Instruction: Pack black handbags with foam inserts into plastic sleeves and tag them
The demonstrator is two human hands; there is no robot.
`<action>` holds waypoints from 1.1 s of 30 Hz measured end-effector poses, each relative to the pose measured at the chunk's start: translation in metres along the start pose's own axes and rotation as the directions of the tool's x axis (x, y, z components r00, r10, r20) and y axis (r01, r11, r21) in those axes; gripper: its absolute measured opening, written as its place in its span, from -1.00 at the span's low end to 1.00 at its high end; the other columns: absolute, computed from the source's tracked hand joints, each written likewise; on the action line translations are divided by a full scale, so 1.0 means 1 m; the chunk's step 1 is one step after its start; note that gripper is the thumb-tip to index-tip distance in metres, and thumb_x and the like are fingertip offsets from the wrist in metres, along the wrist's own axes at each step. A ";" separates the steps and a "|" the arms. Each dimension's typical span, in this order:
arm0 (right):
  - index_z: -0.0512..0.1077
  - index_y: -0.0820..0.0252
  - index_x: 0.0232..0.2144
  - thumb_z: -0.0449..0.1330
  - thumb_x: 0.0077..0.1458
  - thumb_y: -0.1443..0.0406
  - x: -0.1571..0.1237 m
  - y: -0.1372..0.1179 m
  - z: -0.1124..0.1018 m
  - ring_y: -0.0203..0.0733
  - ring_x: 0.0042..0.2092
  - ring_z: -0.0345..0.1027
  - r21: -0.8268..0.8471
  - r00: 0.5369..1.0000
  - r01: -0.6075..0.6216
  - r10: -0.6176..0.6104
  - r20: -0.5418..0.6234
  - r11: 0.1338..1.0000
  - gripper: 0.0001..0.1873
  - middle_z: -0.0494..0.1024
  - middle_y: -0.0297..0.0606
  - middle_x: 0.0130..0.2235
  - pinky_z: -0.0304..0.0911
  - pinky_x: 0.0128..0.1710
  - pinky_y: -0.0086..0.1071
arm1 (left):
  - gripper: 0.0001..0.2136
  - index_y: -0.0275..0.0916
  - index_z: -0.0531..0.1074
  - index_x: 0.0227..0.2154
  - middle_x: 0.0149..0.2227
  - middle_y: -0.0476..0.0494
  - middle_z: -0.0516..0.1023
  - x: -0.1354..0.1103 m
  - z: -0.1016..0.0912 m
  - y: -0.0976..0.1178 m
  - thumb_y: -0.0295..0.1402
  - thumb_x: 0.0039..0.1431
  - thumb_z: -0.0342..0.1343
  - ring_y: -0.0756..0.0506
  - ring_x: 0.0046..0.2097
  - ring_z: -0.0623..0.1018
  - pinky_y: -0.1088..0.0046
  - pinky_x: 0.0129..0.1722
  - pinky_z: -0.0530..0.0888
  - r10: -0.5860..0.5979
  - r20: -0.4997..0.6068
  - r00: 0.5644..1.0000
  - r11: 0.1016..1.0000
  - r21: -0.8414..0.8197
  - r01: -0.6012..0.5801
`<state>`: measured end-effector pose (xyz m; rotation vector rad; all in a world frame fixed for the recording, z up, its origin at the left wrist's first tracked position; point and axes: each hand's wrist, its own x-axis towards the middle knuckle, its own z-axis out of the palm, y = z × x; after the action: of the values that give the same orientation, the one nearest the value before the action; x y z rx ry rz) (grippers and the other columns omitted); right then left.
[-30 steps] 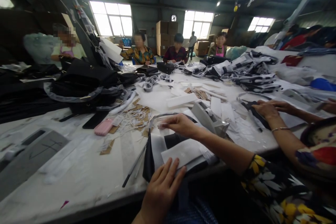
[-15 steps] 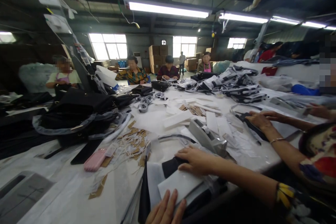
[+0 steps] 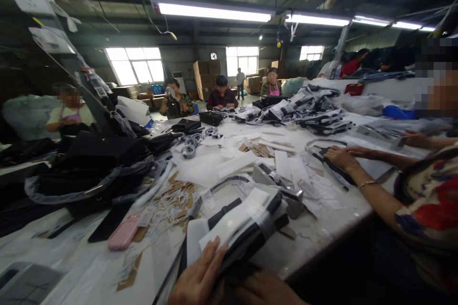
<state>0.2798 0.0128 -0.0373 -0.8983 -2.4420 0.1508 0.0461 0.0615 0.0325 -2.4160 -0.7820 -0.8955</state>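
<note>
A black handbag [image 3: 246, 243] lies before me near the table's front edge, its near side tilted up. A white padding sheet [image 3: 232, 219] covers its upper face, and a band of clear tape [image 3: 263, 219] crosses the sheet. Its wrapped handle [image 3: 218, 186] arches out on the far side. My left hand [image 3: 200, 271] grips the bag's near left edge, fingers over the white sheet and the thumb out of sight. Low in the shadow at the bag's near side is my right hand [image 3: 265, 288], its fingers mostly hidden. Just beyond the bag stands a grey tape dispenser [image 3: 275, 178].
Cardboard tags with strings [image 3: 179, 200] and a pink phone case [image 3: 124, 232] lie left. Black bags [image 3: 96, 162] are heaped behind them, wrapped bags [image 3: 304, 107] at the far right. A co-worker's hands [image 3: 343, 158] work on another bag at right. White strips [image 3: 236, 164] cover the middle.
My right hand has left the top of the bag and moved down to its near side. The bag's near side has tilted up. My left hand has shifted left along its edge.
</note>
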 end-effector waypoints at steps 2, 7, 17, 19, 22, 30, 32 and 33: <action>0.35 0.10 0.22 0.09 0.31 0.25 0.009 -0.001 0.010 -0.01 0.16 0.38 -0.027 0.996 -0.062 0.064 0.066 0.998 -0.56 0.52 -0.09 0.12 0.33 0.13 -0.16 | -0.52 -0.22 0.31 0.23 0.16 -0.11 0.50 0.007 -0.005 -0.004 -0.48 0.24 -0.01 -0.05 0.04 0.59 0.52 -0.08 0.56 -0.073 0.026 0.997 0.997 -0.034 0.074; 0.10 0.27 0.36 0.15 0.19 -0.08 0.028 -0.028 0.014 0.18 0.37 0.00 0.124 0.981 -0.142 0.123 0.150 0.982 -0.14 0.18 0.07 0.34 -0.07 0.36 0.05 | -0.51 -0.17 0.30 0.23 0.15 -0.13 0.51 0.029 -0.019 -0.006 -0.47 0.22 0.01 -0.12 0.04 0.60 0.42 -0.11 0.59 -0.213 0.066 0.975 0.966 -0.134 0.221; 0.46 0.13 0.08 0.09 0.26 -0.03 0.029 -0.046 -0.028 0.04 -0.05 0.47 0.284 0.999 0.016 -0.025 0.029 0.959 -0.49 0.61 -0.06 -0.07 0.37 -0.03 -0.16 | -0.60 -0.17 0.38 0.17 0.16 -0.14 0.50 0.006 0.000 0.028 -0.50 0.31 -0.06 -0.15 0.13 0.53 0.33 -0.05 0.56 -0.088 0.091 0.992 0.986 -0.132 0.099; 0.52 0.16 -0.06 0.05 0.32 0.10 0.040 -0.043 -0.054 -0.09 -0.19 0.50 0.326 0.996 0.076 -0.056 -0.070 0.942 -0.64 0.64 -0.13 -0.21 0.39 -0.13 -0.29 | -0.64 -0.17 0.40 0.15 0.15 -0.14 0.51 -0.005 0.007 0.035 -0.46 0.36 -0.08 -0.14 0.14 0.52 0.36 -0.02 0.55 -0.063 0.052 0.997 0.991 -0.118 0.068; 0.55 0.16 -0.20 0.06 0.32 0.20 0.082 -0.019 -0.086 -0.17 -0.22 0.50 0.397 0.963 -0.161 0.232 -0.138 0.903 -0.72 0.63 -0.18 -0.26 0.36 -0.14 -0.36 | -0.65 -0.15 0.40 0.15 0.13 -0.13 0.53 -0.014 0.013 0.041 -0.47 0.37 -0.05 -0.14 0.14 0.52 0.35 0.00 0.53 -0.066 -0.016 0.998 0.993 -0.094 0.064; 0.57 0.27 -0.27 0.40 -0.05 0.24 0.203 0.094 -0.034 -0.07 -0.28 0.52 0.401 0.716 -0.689 0.652 0.249 0.604 -0.72 0.62 -0.18 -0.35 0.40 -0.24 -0.30 | -0.62 -0.11 0.38 0.17 0.15 -0.11 0.51 -0.012 0.010 0.046 -0.50 0.39 -0.11 -0.14 0.16 0.51 0.37 0.00 0.52 -0.044 0.011 0.999 0.999 -0.027 0.044; 0.56 0.26 -0.42 0.43 -0.08 0.22 0.213 0.106 -0.017 -0.15 -0.42 0.46 0.406 0.683 -0.723 0.670 0.292 0.560 -0.78 0.54 -0.29 -0.52 0.37 -0.36 -0.35 | -0.61 -0.11 0.39 0.17 0.15 -0.10 0.51 -0.013 0.013 0.046 -0.50 0.40 -0.13 -0.13 0.15 0.51 0.39 0.00 0.52 -0.035 -0.004 0.999 0.999 -0.010 0.035; 0.54 0.24 -0.49 0.43 -0.07 0.21 0.216 0.110 -0.012 -0.19 -0.47 0.42 0.417 0.674 -0.730 0.673 0.306 0.542 -0.78 0.48 -0.34 -0.59 0.34 -0.42 -0.39 | -0.61 -0.11 0.38 0.18 0.15 -0.10 0.51 -0.014 0.015 0.045 -0.49 0.41 -0.14 -0.13 0.14 0.52 0.41 0.00 0.52 -0.021 -0.007 1.000 1.000 0.000 0.021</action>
<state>0.2110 0.2331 0.0376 -1.5818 -1.7951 1.1187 0.0725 0.0318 0.0030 -2.4076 -0.8067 -0.9120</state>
